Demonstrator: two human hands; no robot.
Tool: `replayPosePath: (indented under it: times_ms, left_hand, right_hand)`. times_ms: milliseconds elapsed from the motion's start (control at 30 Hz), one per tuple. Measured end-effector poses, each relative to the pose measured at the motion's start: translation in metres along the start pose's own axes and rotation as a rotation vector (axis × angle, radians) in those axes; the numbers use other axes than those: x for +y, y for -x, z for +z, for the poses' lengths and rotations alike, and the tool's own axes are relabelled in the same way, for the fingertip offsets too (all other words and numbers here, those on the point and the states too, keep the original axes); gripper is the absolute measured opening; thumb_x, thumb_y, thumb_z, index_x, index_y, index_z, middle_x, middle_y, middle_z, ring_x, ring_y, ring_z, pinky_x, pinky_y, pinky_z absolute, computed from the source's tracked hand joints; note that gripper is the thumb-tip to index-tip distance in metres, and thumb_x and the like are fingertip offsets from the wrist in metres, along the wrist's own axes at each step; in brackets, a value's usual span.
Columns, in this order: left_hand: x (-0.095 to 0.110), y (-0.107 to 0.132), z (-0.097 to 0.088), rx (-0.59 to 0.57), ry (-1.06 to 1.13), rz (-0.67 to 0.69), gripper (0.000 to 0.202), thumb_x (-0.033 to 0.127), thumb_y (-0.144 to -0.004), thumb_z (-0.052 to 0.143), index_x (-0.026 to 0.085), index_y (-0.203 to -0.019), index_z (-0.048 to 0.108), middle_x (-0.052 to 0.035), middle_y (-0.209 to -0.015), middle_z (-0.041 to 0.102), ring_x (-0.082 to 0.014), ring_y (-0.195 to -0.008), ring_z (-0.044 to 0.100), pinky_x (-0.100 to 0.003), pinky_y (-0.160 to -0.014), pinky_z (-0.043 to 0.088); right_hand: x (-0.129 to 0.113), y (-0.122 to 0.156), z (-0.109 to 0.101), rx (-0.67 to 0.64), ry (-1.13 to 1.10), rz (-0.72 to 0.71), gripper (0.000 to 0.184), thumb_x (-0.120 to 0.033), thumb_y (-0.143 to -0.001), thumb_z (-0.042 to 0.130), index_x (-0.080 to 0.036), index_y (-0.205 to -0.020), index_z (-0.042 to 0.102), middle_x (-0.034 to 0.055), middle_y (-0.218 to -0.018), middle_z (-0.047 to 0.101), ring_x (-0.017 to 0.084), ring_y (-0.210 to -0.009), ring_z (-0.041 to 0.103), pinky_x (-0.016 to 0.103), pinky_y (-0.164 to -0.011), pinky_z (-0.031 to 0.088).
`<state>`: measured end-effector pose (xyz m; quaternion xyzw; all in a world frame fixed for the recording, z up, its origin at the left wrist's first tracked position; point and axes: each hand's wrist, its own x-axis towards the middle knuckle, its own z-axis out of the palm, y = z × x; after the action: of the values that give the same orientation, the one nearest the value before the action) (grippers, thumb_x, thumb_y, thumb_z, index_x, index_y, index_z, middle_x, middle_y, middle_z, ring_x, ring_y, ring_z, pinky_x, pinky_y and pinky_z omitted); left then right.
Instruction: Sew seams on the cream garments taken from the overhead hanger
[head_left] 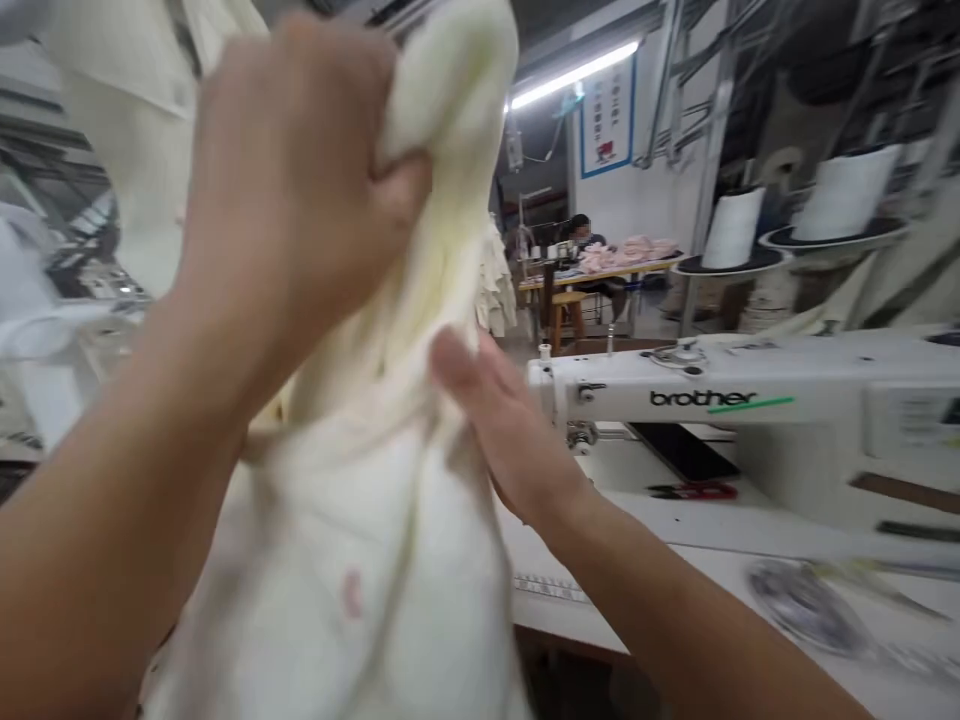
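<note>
A cream-coloured fabric piece, apparently a garment (pixel 352 560), hangs in front of me, blurred by motion, with a small pinkish mark low on it. High up, my left hand (pixel 292 170) is closed around a bunched part of the cloth. My right hand (pixel 510 420) grips its right edge lower down, thumb on the near side and the other fingers mostly hidden. Just beyond my right hand stands a white Brother sewing machine (pixel 780 390). More cream cloth (pixel 127 130) shows at the upper left.
On the machine bed lie a black phone (pixel 684 452) and red-handled thread snips (pixel 697 491). White thread cones (pixel 735 230) stand behind the machine. A blurred round clear object (pixel 806 605) lies at the table's right. Further back, a person (pixel 589 235) sits by pink fabric (pixel 626 253).
</note>
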<state>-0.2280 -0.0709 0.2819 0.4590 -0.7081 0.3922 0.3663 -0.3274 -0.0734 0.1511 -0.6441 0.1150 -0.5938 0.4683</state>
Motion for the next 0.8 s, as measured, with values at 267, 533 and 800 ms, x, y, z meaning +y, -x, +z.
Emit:
replayPosePath:
  times_ms: [267, 533, 800]
  left_hand:
    - [-0.046, 0.102, 0.033, -0.274, -0.103, -0.063, 0.039, 0.054, -0.073, 0.034, 0.022, -0.07, 0.057, 0.0053, -0.046, 0.049, -0.0154, -0.045, 0.051, -0.023, -0.051, 0.035]
    - [-0.065, 0.206, 0.129, -0.832, 0.149, -0.311, 0.036, 0.042, -0.078, 0.042, 0.022, -0.104, 0.057, -0.0107, -0.087, 0.068, -0.0346, -0.085, 0.061, -0.042, -0.068, 0.043]
    - [0.012, 0.219, 0.193, -0.798, 1.188, -0.189, 0.04, 0.036, -0.083, 0.046, 0.028, -0.123, 0.049, -0.005, -0.121, 0.056, -0.0241, -0.119, 0.044, -0.042, -0.109, 0.014]
  right_hand:
    - [0.04, 0.042, -0.041, 0.207, 1.152, 0.018, 0.039, -0.01, -0.07, 0.044, -0.016, -0.108, 0.046, 0.0097, -0.105, 0.052, 0.028, -0.095, 0.048, 0.044, -0.08, 0.039]
    - [0.097, 0.094, -0.075, 0.252, -0.145, 0.684, 0.014, -0.021, -0.077, 0.047, -0.017, -0.089, 0.052, -0.0007, -0.075, 0.053, 0.014, -0.069, 0.049, 0.02, -0.06, 0.035]
    - [0.101, 0.114, -0.095, 0.334, 0.033, 0.598, 0.016, -0.027, -0.085, 0.048, -0.02, -0.096, 0.057, -0.003, -0.076, 0.052, 0.013, -0.069, 0.045, 0.02, -0.061, 0.035]
